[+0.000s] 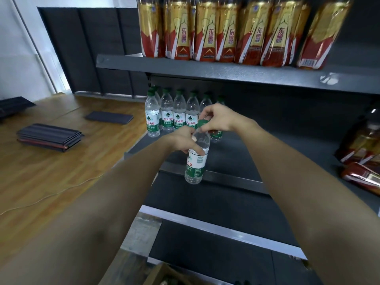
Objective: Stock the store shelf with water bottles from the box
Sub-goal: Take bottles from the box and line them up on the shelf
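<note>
I hold a clear water bottle (pixel 196 161) with a green-and-white label in front of the middle shelf (pixel 267 153). My left hand (pixel 183 140) grips its upper body. My right hand (pixel 216 120) pinches its green cap from above. Behind them, a row of several matching water bottles (pixel 166 116) stands at the shelf's left end; the rightmost ones are partly hidden by my right hand. A corner of the cardboard box (pixel 162 274) shows at the bottom edge.
The upper shelf (pixel 226 70) carries several gold-and-red drink bottles (pixel 205 31). More red-and-gold packs (pixel 362 161) lie at the right of the middle shelf. Lower shelves (pixel 226 206) sit below. Dark folded panels (pixel 49 136) and a cable (pixel 51 194) lie on the wooden floor at left.
</note>
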{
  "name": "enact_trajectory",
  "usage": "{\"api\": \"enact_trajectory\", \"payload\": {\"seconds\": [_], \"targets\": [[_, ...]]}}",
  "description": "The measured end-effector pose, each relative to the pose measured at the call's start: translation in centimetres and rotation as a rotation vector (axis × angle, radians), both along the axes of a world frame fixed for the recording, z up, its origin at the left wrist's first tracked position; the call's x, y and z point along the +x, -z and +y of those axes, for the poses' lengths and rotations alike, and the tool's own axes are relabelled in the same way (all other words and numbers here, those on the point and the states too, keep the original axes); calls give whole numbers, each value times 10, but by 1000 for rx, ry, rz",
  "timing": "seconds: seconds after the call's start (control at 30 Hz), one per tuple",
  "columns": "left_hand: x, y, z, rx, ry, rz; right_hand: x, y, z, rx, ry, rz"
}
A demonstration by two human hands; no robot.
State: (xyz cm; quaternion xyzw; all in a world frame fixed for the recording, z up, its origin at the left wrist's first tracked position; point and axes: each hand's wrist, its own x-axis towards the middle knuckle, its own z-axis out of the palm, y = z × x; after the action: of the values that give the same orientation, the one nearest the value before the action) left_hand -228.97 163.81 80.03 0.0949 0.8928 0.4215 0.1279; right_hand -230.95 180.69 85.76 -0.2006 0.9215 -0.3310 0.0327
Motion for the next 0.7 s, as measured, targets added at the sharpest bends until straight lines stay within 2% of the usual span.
{"api": "enact_trajectory", "payload": {"seconds": [0.17, 0.37, 0.47, 0.7], "targets": [[-6, -16, 8, -39, -42, 9, -12, -7, 43, 121, 15, -109], [-15, -27, 14, 31, -169, 96, -20, 34, 68, 238, 43, -212], [-20, -28, 17, 1, -213, 166, -23, 55, 70, 281, 52, -227], [-42, -16, 22, 0, -308, 134, -39, 82, 57, 257, 10, -235]]}}
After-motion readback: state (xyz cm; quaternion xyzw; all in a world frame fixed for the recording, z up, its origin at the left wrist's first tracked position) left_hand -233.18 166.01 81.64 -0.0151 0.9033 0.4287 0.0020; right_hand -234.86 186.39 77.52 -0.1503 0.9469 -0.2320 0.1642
